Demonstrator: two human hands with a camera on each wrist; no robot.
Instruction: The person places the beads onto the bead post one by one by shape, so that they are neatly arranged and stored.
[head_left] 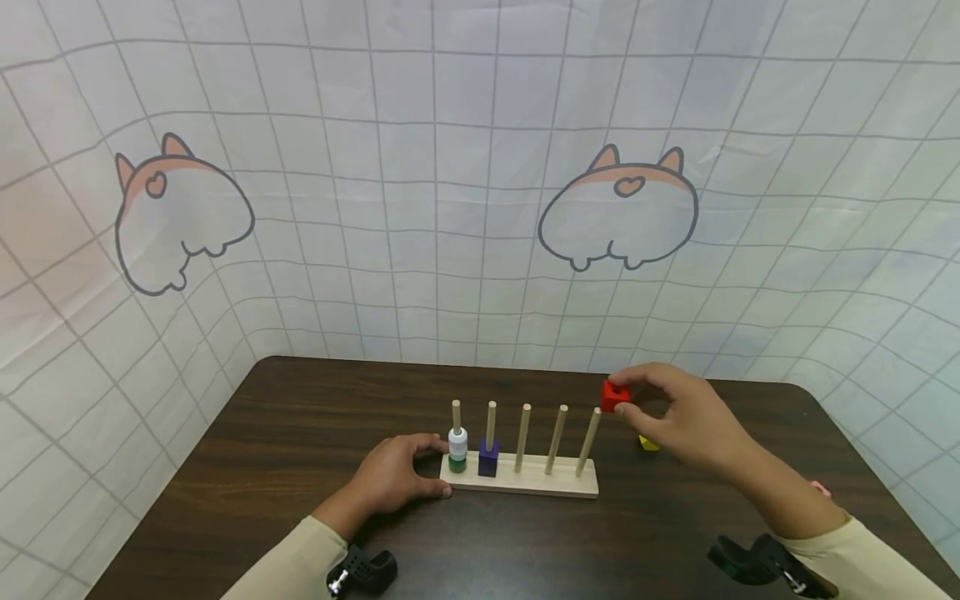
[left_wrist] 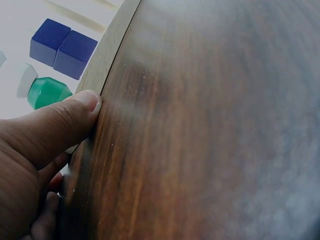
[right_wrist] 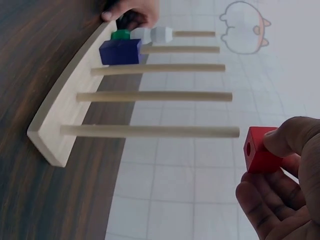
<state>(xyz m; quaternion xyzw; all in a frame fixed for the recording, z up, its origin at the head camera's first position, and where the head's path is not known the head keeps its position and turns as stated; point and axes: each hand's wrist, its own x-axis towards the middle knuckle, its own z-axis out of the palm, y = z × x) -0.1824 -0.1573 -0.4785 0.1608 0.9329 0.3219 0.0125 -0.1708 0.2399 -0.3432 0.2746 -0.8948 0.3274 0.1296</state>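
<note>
Red cube point(head_left: 615, 396), bored through, pinched between thumb and fingers of right hand point(head_left: 690, 417); held up just beside the tip of the rightmost peg point(head_left: 588, 442), with a gap between them. Left hand point(head_left: 393, 475) grips the left end of the pale wooden peg base point(head_left: 540, 487), thumb along the near edge, fingers at the far side. Five upright pegs in a row on it. Leftmost peg: white beads point(head_left: 457, 437) stacked over green bead point(head_left: 457, 465). Second peg: two purple cubes point(head_left: 488, 461), one on the other. Yellow block point(head_left: 649, 443) on dark wood-grain table point(head_left: 315, 408), near the right hand, partly covered by it. Pinkish object point(head_left: 821, 488) behind right forearm, mostly hidden, type unclear. Cream sleeves point(head_left: 288, 562), black wrist straps point(head_left: 363, 572). White gridded curtain point(head_left: 465, 208) behind, printed with corgi rumps point(head_left: 618, 221).
</note>
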